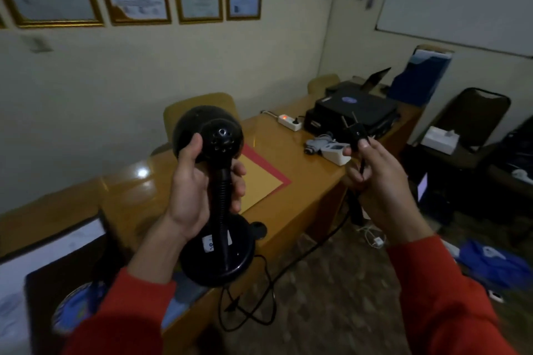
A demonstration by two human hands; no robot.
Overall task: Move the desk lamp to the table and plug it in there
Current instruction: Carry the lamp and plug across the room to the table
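Note:
A black desk lamp [219, 251] with a round shade, a ribbed neck and a round base hangs in the air above the near edge of the wooden table [300, 170]. My left hand [196, 181] is wrapped around its neck just under the shade. My right hand [375, 173] pinches the lamp's black plug [356, 131], prongs pointing up. The cord [259, 297] droops from the base in loops toward the floor. A white power strip [290, 121] with a red light lies at the table's far edge.
A black printer [354, 114] stands on the table's right end, with a grey and white device [328, 148] in front of it. A yellow and red sheet [265, 179] lies mid-table. Chairs stand behind the table and at right. Blue cloth lies on the floor.

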